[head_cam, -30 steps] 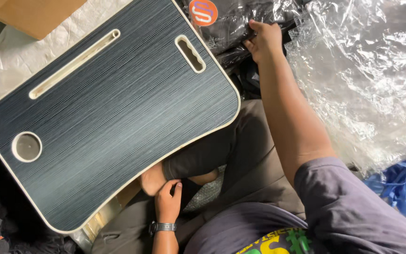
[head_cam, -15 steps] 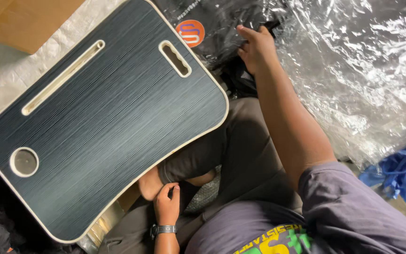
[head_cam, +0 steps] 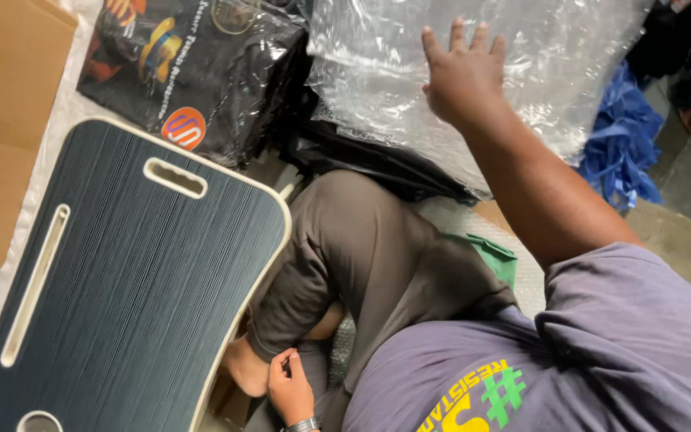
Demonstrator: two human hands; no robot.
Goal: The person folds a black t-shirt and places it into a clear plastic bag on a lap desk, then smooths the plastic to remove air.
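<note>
Cluttered floor, cardboard (head_cam: 1, 136) at left | right hand (head_cam: 461, 76) spread flat on clear bubble wrap (head_cam: 377, 72), fingers wide | left hand (head_cam: 289, 388) loosely curled at trouser hem by bare foot (head_cam: 243, 370), holding nothing | dark lap desk (head_cam: 121, 296) lies just beside the knee

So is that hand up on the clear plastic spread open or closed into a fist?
Spread open. The right hand lies palm-down on the clear plastic wrap, fingers extended and apart, gripping nothing.

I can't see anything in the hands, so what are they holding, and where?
Nothing is held. The right hand lies flat, fingers spread, on the clear plastic wrap. The left hand rests by the bare foot, fingers curled, gripping nothing visible.
</note>
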